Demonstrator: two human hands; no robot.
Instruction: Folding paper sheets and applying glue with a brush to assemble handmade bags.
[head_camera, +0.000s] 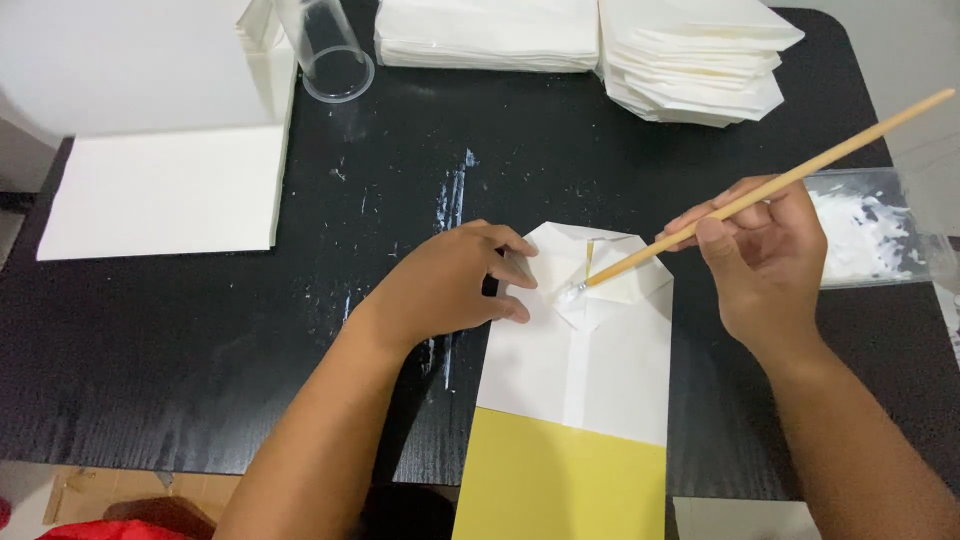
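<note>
Left hand (455, 285) presses the paper bag (580, 350) flat; right hand (765, 255) pinches the brush (760, 190), bristles touching its folded flap.

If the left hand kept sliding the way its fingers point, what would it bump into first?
The left hand points right across the folded paper bag. It would probably meet the brush tip on the flap first, then the right hand, though depth is hard to judge.

The yellow-and-white paper bag (570, 400) runs off the bottom edge; the left hand (450, 285) covers its upper left corner.
</note>
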